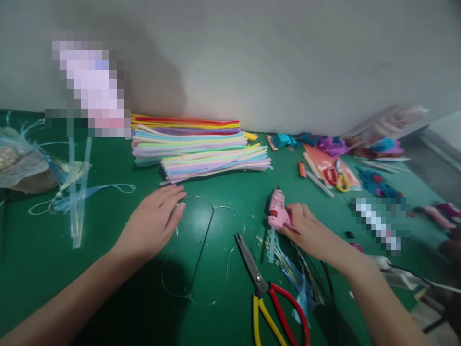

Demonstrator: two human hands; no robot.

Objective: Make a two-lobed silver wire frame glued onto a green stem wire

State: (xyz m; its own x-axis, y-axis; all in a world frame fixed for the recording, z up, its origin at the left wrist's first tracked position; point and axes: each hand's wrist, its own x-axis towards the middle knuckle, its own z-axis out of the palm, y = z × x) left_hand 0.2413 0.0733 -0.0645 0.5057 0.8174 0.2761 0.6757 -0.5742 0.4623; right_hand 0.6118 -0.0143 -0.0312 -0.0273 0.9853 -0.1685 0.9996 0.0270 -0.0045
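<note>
My right hand (302,223) is closed around the handle of a pink hot glue gun (276,211), its nozzle pointing away from me and a clear glue stick out of its back. My left hand (156,214) lies with fingers stretched out over the upper left edge of a thin wire frame (245,226). The frame has curved loops and a straight piece across its middle. Whether the fingertips press on the wire is hard to see. Between the frame and my right forearm are long-nosed pliers (257,276), with one red and one yellow handle, jaws slightly apart.
Bundles of coloured pipe cleaners (216,161) lie along the wall. Blue tassels (295,274) sit under my right wrist. Clear glue sticks (75,202) and a wrapped bundle (25,163) are at left. Scissors (340,178), an orange lighter (301,169) and a power cord (414,274) are at right.
</note>
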